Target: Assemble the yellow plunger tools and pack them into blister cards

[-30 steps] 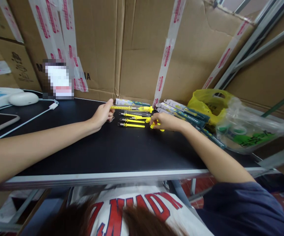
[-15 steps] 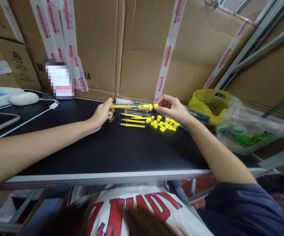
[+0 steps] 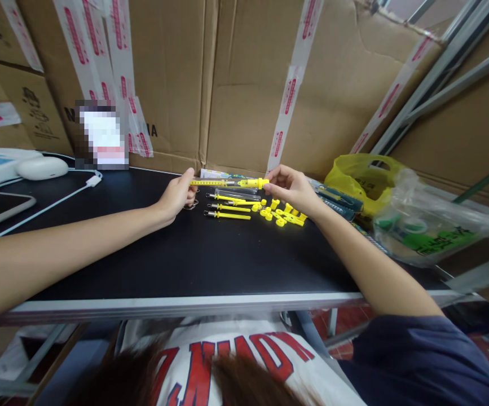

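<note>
My left hand [image 3: 177, 195] is closed around the left end of a tubular spring scale [image 3: 231, 183], a clear tube with a yellow inner rod. The tube lies level above the black tabletop. At its right end, my right hand [image 3: 290, 187] pinches a yellow end cap [image 3: 265, 183], which sits against the tube. A wire ring [image 3: 191, 204] shows under my left fingers. Below the tube lie several yellow rods with metal hooks [image 3: 229, 215], clear tubes [image 3: 238, 195] and a loose pile of small yellow caps and parts [image 3: 285, 216].
A yellow plastic bag [image 3: 360, 180] and a clear bag [image 3: 434, 231] stand at the right. A phone [image 3: 1, 211], a white case [image 3: 42, 168] and a cable [image 3: 49, 204] lie at the left. Cardboard boxes [image 3: 244, 84] form the back.
My right hand has moved slightly left, bringing the yellow cap from just off the tube's end up against it. My left hand has barely moved.
</note>
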The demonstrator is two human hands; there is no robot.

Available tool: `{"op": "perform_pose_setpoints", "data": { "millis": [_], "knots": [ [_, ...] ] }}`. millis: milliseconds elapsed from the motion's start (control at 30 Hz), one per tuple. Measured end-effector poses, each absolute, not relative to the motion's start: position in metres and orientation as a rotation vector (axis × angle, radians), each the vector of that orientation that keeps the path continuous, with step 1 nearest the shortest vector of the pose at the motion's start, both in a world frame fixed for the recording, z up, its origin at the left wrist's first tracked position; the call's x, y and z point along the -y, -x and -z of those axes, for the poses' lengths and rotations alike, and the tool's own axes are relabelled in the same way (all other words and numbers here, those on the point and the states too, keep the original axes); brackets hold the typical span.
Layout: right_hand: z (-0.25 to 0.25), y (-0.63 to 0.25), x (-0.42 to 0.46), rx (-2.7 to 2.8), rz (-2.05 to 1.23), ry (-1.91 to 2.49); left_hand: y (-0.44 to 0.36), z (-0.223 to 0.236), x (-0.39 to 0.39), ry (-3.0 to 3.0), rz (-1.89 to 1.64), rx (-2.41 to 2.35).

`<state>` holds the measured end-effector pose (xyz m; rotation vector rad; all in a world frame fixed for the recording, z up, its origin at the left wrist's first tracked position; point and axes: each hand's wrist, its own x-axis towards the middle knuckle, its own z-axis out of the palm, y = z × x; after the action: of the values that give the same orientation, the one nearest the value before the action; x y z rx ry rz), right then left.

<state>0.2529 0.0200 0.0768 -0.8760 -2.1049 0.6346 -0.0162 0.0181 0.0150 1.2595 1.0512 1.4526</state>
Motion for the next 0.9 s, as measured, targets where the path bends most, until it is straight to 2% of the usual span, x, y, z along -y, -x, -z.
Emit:
{"op": "perform_pose_setpoints", "data": {
  "millis": [900],
  "knots": [
    [-0.0689, -0.2457, -0.0207, 2.025, -0.637, 0.824, 0.0174, -0.0126, -0.0215, -1.234, -1.464, -1.024]
  ]
}}
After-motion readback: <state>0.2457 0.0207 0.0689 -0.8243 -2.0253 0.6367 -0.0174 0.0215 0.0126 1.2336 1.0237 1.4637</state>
